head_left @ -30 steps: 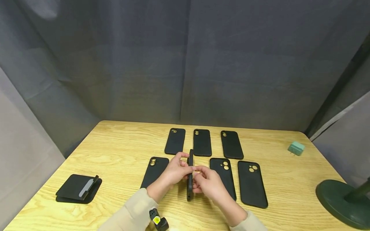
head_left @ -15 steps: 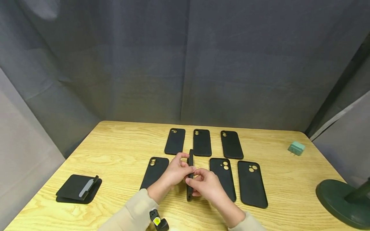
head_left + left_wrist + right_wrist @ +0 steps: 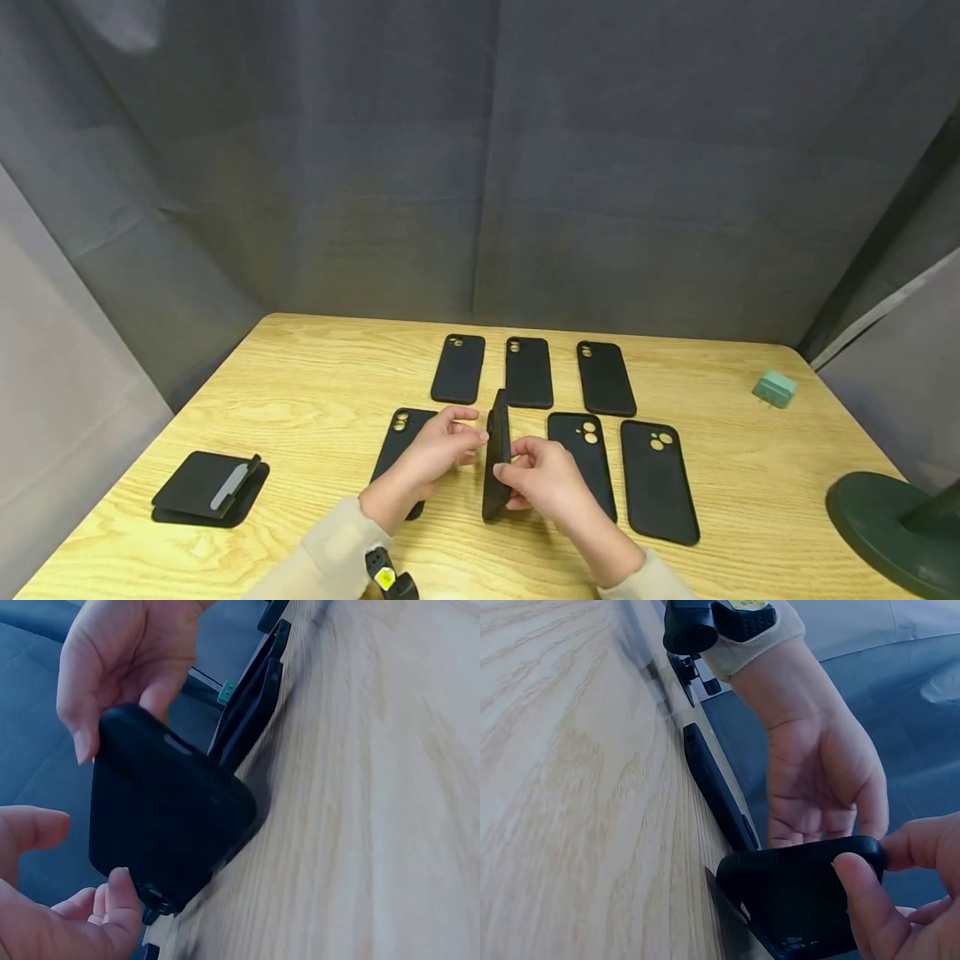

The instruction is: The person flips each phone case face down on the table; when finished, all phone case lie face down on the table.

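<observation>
- Right hand (image 3: 547, 483) pinching the black phone case (image 3: 497, 458) by its long edge, thumb on one face, fingers behind. Left hand (image 3: 435, 450) loose and spread beside it, gripping nothing, one fingertip (image 3: 120, 896) just touching the case's lower corner.
- Case held on edge over the table (image 3: 315, 392), in the gap of the near row between the left case (image 3: 396, 442) and the middle case (image 3: 581, 462). Whether its near end touches the wood, impossible to tell.
- Probably well along: far row of three (image 3: 528, 372) lying flat, three more flat in the near row (outermost being the right case (image 3: 658, 481)). Only the held one not yet down.
- From the head view alone: the whole layout, plus a black folded stand (image 3: 208, 487), a green plug (image 3: 774, 388) and a dark green base (image 3: 892, 525).
- From the left wrist view alone: the case's smooth face and rounded corner, with right fingertips hooked over its top.
- From the right wrist view alone: the left palm open behind the case, and the right thumb pressed flat on its face.
</observation>
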`<state>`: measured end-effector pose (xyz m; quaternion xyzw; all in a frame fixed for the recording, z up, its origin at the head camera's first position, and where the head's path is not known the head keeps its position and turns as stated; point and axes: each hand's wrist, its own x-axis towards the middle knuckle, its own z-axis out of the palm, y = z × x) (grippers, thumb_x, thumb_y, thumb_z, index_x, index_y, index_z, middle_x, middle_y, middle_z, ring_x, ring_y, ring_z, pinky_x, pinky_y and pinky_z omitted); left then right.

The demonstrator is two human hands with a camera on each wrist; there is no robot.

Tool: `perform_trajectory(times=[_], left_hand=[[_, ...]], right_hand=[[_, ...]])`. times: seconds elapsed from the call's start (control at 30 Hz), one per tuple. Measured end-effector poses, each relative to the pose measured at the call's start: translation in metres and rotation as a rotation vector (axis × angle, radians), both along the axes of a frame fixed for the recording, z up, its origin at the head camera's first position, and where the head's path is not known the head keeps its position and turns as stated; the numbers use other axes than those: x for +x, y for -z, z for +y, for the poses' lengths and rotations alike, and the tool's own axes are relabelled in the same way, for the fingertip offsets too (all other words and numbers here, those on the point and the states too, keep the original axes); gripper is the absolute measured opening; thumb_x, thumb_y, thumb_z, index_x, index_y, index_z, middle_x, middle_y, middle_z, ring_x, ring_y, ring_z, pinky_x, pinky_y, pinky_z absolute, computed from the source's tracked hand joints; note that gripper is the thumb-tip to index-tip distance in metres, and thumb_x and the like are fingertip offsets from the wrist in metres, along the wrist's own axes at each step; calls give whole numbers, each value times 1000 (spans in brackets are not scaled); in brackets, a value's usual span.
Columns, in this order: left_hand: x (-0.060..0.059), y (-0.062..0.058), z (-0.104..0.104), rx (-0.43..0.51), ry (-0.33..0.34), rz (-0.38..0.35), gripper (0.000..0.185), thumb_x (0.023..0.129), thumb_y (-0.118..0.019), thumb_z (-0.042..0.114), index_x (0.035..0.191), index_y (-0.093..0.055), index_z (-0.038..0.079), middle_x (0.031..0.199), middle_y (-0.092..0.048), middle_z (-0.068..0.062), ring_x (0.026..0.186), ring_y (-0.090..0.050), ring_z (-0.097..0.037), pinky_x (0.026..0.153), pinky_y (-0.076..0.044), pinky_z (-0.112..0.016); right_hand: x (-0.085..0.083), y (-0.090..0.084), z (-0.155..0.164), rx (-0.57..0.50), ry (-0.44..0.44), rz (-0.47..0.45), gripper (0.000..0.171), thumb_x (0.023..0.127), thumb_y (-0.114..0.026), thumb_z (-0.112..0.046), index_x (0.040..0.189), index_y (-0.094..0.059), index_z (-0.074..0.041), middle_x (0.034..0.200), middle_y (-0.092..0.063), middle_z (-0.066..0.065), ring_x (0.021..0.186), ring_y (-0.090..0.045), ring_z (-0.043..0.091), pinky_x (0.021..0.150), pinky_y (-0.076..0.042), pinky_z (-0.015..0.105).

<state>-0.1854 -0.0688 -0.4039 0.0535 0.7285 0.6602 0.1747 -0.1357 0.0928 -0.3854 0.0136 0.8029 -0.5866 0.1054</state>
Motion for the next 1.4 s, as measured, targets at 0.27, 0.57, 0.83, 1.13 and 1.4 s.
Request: perform_trajectory(times=[0.27,0.57,0.83,1.13,1.4], left_hand=[[-1,5,-4,-29,-52,-14,47,87,-57,14,128,-41,-3,101,-51,-11,91,-56,-25,79,-49,-36],[-1,15,-2,121,-23,-139,44,92,-50,13,129,-35,-5,104,-54,-13,84,-56,-17,73,-50,-31],[0,15,-9,179,-15,-121,42,93,-49,12,129,-35,-4,102,-60,-12,82,-60,-15,71,-49,-31],[-1,11,-19,-52,-35,-15,40,90,-55,5,126,-42,-8,91,-60,-11,72,-61,-12,65,-53,-30],[2,10,-20,-325,11,57,48,86,-62,5,128,-43,-9,84,-54,-9,69,-57,-14,63,-53,-32]], right_hand=[[0,-4,1,-55,15,2,27,81,-65,-6,104,-58,8,71,-58,7,56,-56,12,55,-55,31],[2,-14,1,-119,10,23,32,82,-64,-5,109,-56,10,75,-60,8,61,-62,14,56,-55,31],[3,-12,2,-159,16,28,35,83,-62,-3,114,-53,12,74,-57,7,59,-60,13,57,-55,32],[-2,3,5,-94,-17,-49,42,82,-65,-4,119,-49,11,77,-56,8,58,-56,12,59,-55,31],[-8,16,8,103,-99,-73,57,81,-69,-9,129,-42,7,69,-60,8,51,-59,14,55,-53,31]])
